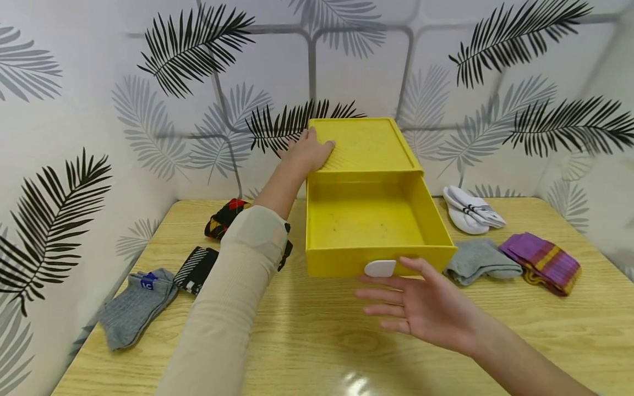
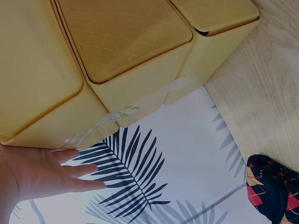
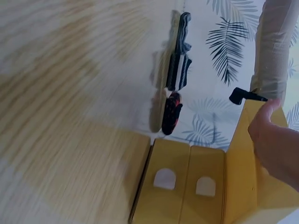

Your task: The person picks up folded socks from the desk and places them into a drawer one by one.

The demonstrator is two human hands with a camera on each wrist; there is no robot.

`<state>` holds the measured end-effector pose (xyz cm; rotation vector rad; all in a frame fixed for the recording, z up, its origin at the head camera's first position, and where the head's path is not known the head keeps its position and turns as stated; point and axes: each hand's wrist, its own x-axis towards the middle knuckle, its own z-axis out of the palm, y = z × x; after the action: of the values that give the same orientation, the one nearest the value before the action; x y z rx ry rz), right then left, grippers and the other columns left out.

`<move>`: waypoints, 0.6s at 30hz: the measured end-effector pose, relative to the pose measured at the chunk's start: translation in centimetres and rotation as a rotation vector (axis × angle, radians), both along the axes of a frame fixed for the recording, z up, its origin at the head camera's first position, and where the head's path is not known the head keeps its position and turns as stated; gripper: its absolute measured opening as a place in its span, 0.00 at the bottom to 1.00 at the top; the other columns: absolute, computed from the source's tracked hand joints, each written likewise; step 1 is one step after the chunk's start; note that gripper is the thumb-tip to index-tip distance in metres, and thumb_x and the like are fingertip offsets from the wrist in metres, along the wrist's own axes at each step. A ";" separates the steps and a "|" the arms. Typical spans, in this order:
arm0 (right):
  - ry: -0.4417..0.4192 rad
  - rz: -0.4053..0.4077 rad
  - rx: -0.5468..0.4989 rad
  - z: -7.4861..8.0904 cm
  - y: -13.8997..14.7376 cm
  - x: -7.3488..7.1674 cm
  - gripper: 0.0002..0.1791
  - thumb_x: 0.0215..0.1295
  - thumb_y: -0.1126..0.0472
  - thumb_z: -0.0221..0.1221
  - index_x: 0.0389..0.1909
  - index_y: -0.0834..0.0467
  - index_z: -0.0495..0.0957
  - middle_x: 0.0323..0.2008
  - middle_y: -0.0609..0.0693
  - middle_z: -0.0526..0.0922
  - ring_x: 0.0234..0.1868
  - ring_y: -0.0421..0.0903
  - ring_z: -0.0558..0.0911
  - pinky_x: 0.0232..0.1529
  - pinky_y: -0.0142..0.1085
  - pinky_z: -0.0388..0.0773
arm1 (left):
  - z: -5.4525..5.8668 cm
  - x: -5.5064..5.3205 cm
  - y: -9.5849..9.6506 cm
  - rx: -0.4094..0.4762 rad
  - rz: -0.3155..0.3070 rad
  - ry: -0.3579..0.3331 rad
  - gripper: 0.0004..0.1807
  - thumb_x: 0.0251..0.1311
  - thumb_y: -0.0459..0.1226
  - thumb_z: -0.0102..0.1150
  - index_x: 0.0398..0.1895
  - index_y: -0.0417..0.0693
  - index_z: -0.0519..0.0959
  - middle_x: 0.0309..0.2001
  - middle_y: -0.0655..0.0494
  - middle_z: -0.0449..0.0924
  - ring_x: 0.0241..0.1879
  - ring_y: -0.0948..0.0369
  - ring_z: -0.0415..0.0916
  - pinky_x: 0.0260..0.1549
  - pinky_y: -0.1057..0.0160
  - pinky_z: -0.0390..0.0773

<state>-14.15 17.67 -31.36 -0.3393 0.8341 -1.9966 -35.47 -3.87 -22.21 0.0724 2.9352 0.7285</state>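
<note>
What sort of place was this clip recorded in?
Probably an indoor tabletop corner, perhaps in a home or a staged set: a wood-grain table backed by leaf-patterned walls, with a yellow drawer unit and several socks on it.

Open yellow drawer [image 1: 337, 262], white-tabbed

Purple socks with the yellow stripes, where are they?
In the head view, the purple socks lie on the right of the table, just right of some gray socks and nearer the camera than the white socks.
</note>
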 end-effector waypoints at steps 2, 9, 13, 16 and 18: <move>0.089 0.014 0.060 -0.3 0.7 -0.1 0.30 0.74 0.49 0.25 0.61 0.59 0.67 0.60 0.57 0.68 0.59 0.53 0.68 0.58 0.42 0.63 | 0.0 0.0 0.0 0.003 0.000 0.000 0.40 0.66 0.60 0.29 0.73 0.54 0.32 0.72 0.57 0.31 0.69 0.48 0.29 0.61 0.42 0.30; 0.405 -0.047 0.420 -2.9 4.2 -0.3 0.20 0.75 0.59 0.36 0.59 0.62 0.67 0.55 0.55 0.72 0.55 0.53 0.71 0.53 0.43 0.69 | 0.1 0.2 0.0 0.020 0.000 -0.005 0.40 0.66 0.60 0.30 0.73 0.54 0.31 0.72 0.57 0.31 0.69 0.48 0.28 0.61 0.42 0.29; 0.534 -0.146 0.641 -4.0 6.3 -1.2 0.20 0.73 0.60 0.42 0.58 0.69 0.65 0.53 0.58 0.72 0.52 0.53 0.73 0.50 0.44 0.72 | 0.1 0.3 0.0 0.026 0.003 -0.003 0.40 0.66 0.60 0.30 0.73 0.54 0.31 0.72 0.57 0.31 0.69 0.49 0.28 0.61 0.43 0.28; 0.702 -0.250 0.828 -4.1 7.9 -2.3 0.20 0.71 0.62 0.46 0.55 0.73 0.65 0.51 0.63 0.74 0.48 0.52 0.76 0.45 0.41 0.75 | 0.2 0.3 0.0 0.027 0.003 -0.003 0.40 0.66 0.60 0.30 0.73 0.54 0.31 0.72 0.57 0.31 0.69 0.49 0.28 0.61 0.43 0.28; 0.903 -0.329 0.978 -4.1 8.9 -3.2 0.16 0.68 0.64 0.50 0.50 0.72 0.70 0.46 0.62 0.77 0.44 0.52 0.77 0.40 0.39 0.77 | 0.2 0.4 0.0 0.029 0.003 -0.003 0.40 0.66 0.60 0.30 0.73 0.54 0.31 0.72 0.57 0.31 0.69 0.49 0.28 0.61 0.43 0.28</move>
<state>-17.36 26.57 -35.47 -0.5342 2.4093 -1.3957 -35.12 -3.83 -22.06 0.0699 2.9225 0.7710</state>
